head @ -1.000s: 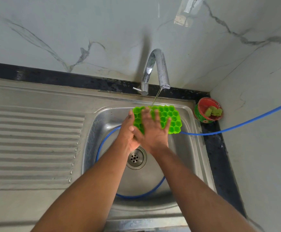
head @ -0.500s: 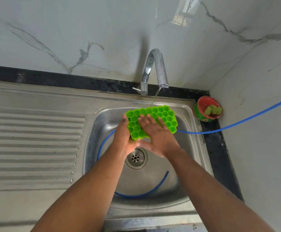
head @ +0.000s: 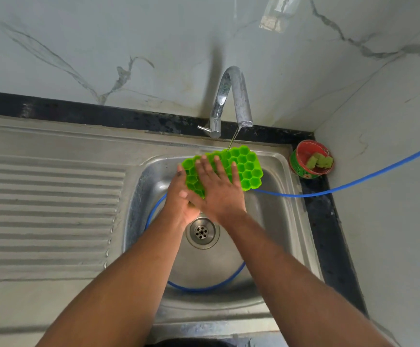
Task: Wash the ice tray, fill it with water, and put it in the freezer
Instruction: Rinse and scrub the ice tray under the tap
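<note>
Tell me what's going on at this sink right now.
A person is washing a green ice tray over the steel sink. The left hand grips the tray's near edge from below, while the right hand lies flat across its honeycomb cells with fingers spread, as if rubbing them. A thin stream from the tap lands on the tray's far edge. A blue hose runs into the basin, and a red tub holding green sponge pieces sits in the corner.
</note>
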The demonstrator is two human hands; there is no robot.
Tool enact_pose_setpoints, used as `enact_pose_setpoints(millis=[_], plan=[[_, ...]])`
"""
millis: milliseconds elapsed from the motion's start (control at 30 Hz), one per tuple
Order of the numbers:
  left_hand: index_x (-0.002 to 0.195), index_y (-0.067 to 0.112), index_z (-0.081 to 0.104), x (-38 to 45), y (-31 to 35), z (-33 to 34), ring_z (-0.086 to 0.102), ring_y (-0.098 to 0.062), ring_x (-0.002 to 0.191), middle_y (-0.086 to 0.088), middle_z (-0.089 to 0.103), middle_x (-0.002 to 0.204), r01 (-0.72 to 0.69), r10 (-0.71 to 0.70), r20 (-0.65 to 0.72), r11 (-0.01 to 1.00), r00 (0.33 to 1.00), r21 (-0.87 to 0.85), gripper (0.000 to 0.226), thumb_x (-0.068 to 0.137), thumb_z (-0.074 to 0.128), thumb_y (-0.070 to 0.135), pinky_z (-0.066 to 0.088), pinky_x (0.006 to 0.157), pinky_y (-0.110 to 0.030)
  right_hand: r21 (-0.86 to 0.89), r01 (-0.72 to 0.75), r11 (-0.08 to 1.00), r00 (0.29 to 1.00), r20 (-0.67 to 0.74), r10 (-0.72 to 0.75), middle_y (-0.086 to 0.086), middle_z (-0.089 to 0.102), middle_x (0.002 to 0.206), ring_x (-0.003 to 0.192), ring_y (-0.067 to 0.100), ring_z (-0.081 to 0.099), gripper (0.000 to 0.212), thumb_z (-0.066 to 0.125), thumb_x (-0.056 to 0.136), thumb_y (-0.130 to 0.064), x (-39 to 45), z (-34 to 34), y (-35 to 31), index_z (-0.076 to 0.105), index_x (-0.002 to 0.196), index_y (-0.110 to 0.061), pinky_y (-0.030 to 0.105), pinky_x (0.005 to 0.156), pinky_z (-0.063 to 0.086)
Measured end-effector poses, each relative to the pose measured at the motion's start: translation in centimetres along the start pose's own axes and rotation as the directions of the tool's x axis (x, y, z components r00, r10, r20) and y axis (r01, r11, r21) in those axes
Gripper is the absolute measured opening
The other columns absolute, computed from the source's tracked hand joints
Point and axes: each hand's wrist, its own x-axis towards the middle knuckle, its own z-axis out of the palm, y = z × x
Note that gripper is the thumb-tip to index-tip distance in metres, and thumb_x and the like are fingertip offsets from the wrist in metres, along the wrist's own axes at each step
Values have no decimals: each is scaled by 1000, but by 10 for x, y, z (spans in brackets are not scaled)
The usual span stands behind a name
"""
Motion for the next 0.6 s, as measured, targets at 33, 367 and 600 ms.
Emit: enact_pose_setpoints(millis=[33, 367, 600], plan=[[127, 14, 60, -1, 4, 0, 67, -26, 110, -11, 70, 118, -3, 3, 15, 1000, 1000, 1, 55, 102, 28, 52, 52, 89, -41, 32, -35, 999, 999, -11, 35, -12, 1, 162, 149, 20, -8, 95, 7, 76, -84, 0, 1, 1, 4, 154, -30, 54, 115, -15], [118, 14, 64, -9, 12, -6, 71, -25, 96, -10, 74, 106, -19, 20, 6, 999, 1000, -38, 53, 104, 26, 49, 53, 83, -40, 207, -249, 946, 967, -4, 255, -10, 2, 162, 148, 24, -11, 86, 17, 84, -77, 10, -3, 14, 6, 154, -29, 51, 116, -13], [121, 15, 65, -19, 5, -15, 63, -30, 111, -12, 71, 116, 39, -28, 56, 978, 998, -205, 51, 101, 35, 51, 45, 98, -47, -150, 270, 951, 962, 88, -259, -11, 0, 162, 148, 22, -14, 82, 6, 85, -73, -3, -10, -2, 6, 154, -28, 50, 114, -16]])
